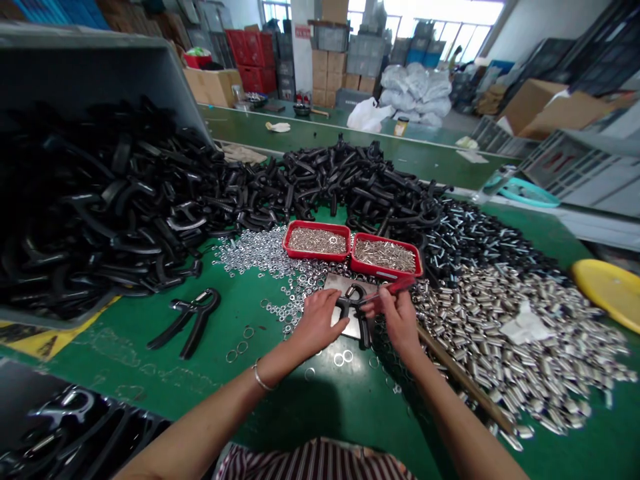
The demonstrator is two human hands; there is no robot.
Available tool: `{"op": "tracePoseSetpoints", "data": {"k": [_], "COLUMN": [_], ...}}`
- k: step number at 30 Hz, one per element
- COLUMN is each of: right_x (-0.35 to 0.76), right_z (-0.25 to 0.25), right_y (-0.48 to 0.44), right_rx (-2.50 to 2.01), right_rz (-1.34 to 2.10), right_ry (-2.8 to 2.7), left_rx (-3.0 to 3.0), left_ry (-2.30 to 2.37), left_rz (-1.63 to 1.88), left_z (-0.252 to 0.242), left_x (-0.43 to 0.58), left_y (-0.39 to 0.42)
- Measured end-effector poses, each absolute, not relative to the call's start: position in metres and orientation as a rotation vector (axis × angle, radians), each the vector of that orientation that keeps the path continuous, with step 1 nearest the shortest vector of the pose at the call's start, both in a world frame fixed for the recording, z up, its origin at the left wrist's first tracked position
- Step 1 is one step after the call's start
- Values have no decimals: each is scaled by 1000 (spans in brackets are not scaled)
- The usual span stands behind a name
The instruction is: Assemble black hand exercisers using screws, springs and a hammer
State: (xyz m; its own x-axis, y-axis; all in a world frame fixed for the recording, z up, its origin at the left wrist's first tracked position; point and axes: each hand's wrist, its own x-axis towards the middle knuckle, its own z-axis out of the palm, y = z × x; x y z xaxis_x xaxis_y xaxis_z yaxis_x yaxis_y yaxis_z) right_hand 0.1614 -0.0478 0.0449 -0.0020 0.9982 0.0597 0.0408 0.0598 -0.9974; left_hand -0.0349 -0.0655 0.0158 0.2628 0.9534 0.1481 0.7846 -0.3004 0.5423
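My left hand (317, 321) presses down with curled fingers on a black hand-grip assembly (356, 308) that lies on a small grey metal plate (338, 285). My right hand (395, 317) is closed around a red-handled tool (395, 288), its tip pointing at the top of the assembly. Two red trays (316, 240) (386, 256) full of small metal parts stand just beyond my hands. A finished black hand gripper (187, 320) lies on the green table to the left.
A big heap of black plastic handles (115, 200) spills from a grey bin at left and runs across the back. Silver washers (260, 257) lie loose left of the trays; silver cylinders (525, 333) cover the right. A yellow dish (607, 290) sits far right.
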Motion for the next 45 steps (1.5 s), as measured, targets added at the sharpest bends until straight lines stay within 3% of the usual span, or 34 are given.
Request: {"op": "tracePoseSetpoints", "data": {"k": [26,36,39,45], "right_x": [145,138,134,148], "right_z": [16,2,3,19], "right_y": [-37,-49,-48,-30], "right_rx": [-1273,-1361,-1276,-965], "right_rz": [1013,706,830,1439], "right_ry": [-1344,-1620,-1478,-980], "left_rx": [2177,2179,2179,2185], "left_ry": [1498,1456,1464,1467], "left_rz": [692,673,677,688], "left_z": [10,8,7,7], "left_x": [-41,-45,-44,-44], "left_y": [-64,-65,-66,-66]}}
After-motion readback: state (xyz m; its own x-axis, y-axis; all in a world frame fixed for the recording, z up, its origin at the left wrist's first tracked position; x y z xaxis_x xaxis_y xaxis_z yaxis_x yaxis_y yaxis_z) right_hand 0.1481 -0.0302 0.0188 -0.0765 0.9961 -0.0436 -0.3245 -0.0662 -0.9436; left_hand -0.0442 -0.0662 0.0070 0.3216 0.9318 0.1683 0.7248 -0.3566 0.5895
